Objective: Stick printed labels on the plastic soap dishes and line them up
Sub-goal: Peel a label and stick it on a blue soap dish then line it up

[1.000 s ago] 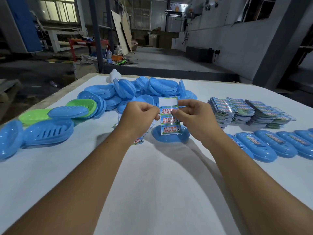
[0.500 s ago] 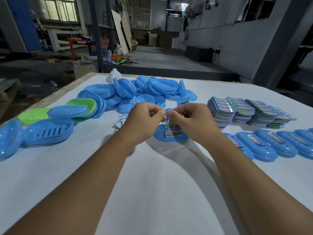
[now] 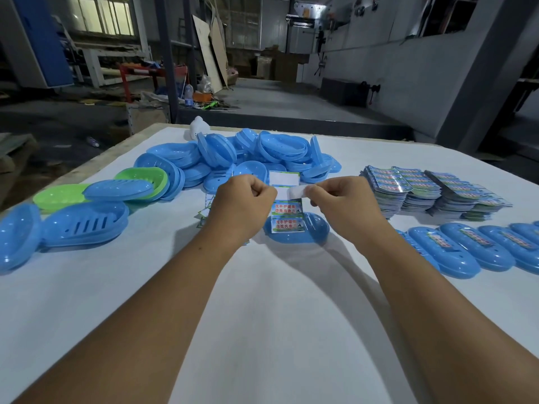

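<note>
My left hand (image 3: 243,207) pinches a strip of printed labels (image 3: 287,211) by its left edge and holds it upright over a blue soap dish (image 3: 316,233) at mid table. My right hand (image 3: 342,204) pinches one label (image 3: 297,192), curled and half peeled off the strip, its white back showing. Two printed labels remain on the strip's lower part; its top squares are blank white. A row of labelled blue dishes (image 3: 455,252) lies to the right.
A heap of blue dishes (image 3: 262,153) covers the far middle of the white table (image 3: 262,330), with green ones (image 3: 145,176) and more blue dishes (image 3: 84,225) to the left. Stacks of label sheets (image 3: 431,191) sit at the right. Used strips (image 3: 205,211) lie beneath my left hand.
The strip was folded down between both hands half a second ago. Now it stands upright again and my right hand has peeled a label partly away to the right.
</note>
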